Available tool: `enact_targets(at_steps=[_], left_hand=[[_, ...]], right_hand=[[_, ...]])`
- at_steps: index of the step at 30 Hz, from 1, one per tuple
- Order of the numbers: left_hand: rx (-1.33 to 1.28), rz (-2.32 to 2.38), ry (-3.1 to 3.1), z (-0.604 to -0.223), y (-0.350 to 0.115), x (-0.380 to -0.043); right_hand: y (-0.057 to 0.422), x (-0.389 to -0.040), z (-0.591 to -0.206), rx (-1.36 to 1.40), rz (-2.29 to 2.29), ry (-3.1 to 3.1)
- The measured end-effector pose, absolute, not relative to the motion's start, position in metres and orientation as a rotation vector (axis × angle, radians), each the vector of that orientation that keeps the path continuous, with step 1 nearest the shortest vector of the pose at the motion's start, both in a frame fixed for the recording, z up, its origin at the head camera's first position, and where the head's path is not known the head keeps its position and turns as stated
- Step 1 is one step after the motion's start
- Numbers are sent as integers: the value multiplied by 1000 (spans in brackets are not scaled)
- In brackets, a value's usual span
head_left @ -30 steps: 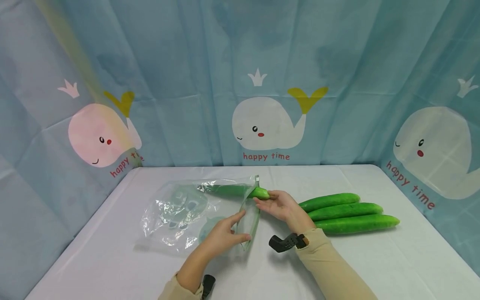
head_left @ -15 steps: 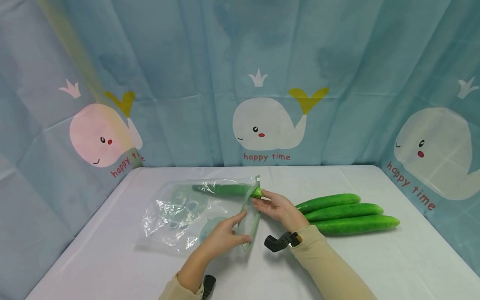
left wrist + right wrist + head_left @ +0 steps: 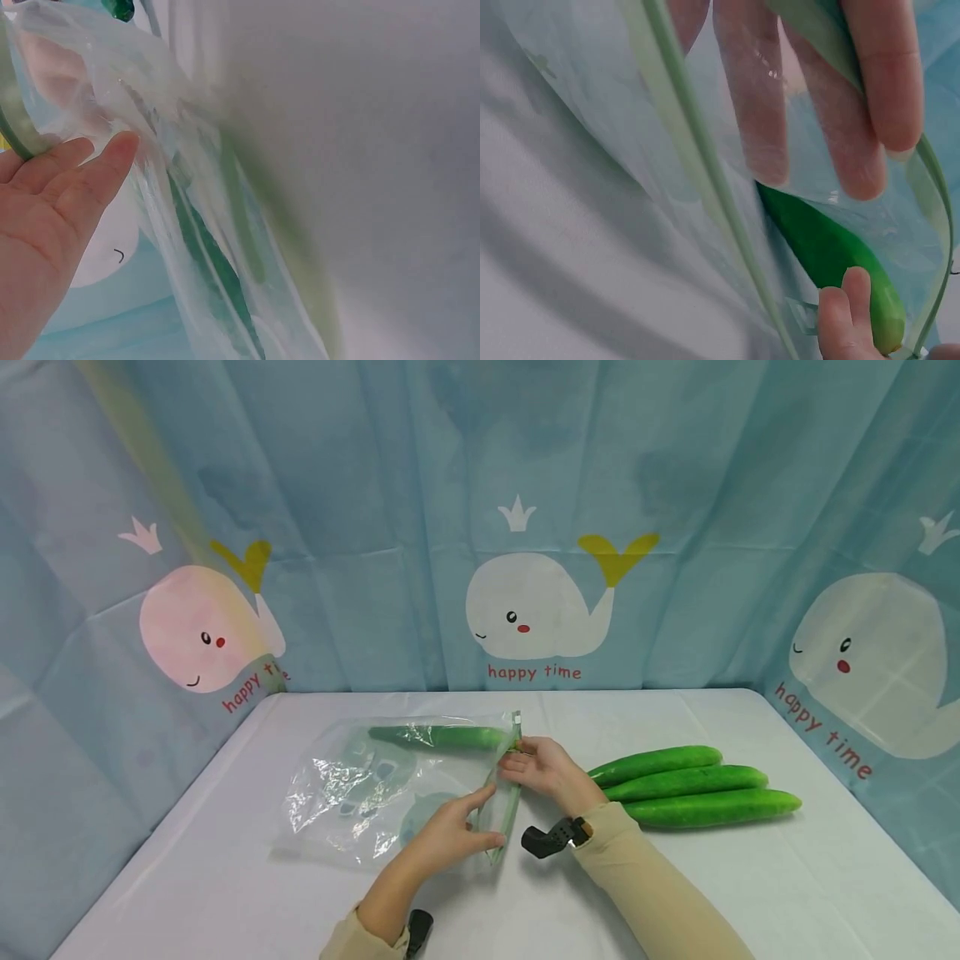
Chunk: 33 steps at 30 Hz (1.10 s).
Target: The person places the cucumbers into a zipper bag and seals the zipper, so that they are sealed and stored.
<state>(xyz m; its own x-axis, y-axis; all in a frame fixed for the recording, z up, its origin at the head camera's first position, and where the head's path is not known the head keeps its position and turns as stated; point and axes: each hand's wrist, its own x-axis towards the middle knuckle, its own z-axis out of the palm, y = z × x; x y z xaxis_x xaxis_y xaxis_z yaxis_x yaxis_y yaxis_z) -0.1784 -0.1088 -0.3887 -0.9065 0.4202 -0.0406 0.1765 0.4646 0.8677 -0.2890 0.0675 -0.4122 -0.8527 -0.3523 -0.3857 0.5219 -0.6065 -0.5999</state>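
Observation:
A clear zip bag (image 3: pixel 337 789) with a green-edged mouth lies on its side, printed with pale green shapes. Through its plastic shows a long cucumber (image 3: pixel 442 737), nearly all of it inside, its lighter end at the mouth. My right hand (image 3: pixel 551 770) holds that end, fingertips (image 3: pixel 847 311) against the green skin in the right wrist view. At the near side of the opening, my left hand (image 3: pixel 450 831) spreads the mouth wide. Its fingers are fairly straight, and the green rim (image 3: pixel 682 105) stands apart from the opposite rim in the right wrist view.
Three more cucumbers (image 3: pixel 708 810) lie side by side on the white table (image 3: pixel 825 893), right of my right hand. A blue curtain (image 3: pixel 360 610) with whale prints hangs behind the table and along both sides.
My right hand has moved left, sliding the cucumber deeper into the bag, so its end now sits at the mouth. My left hand and the three other cucumbers stay put.

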Motion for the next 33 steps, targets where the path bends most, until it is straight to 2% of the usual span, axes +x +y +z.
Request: enact_targets(at_steps=[5, 18, 33], left_hand=[[510, 1407, 2459, -389, -109, -179], [547, 1367, 2490, -394, -112, -181], [507, 1376, 2477, -396, -114, -183]], right_hand=[[66, -293, -413, 227, -2372, 1044], [63, -289, -421, 269, -2430, 963], [101, -257, -392, 186, -2365, 1378]])
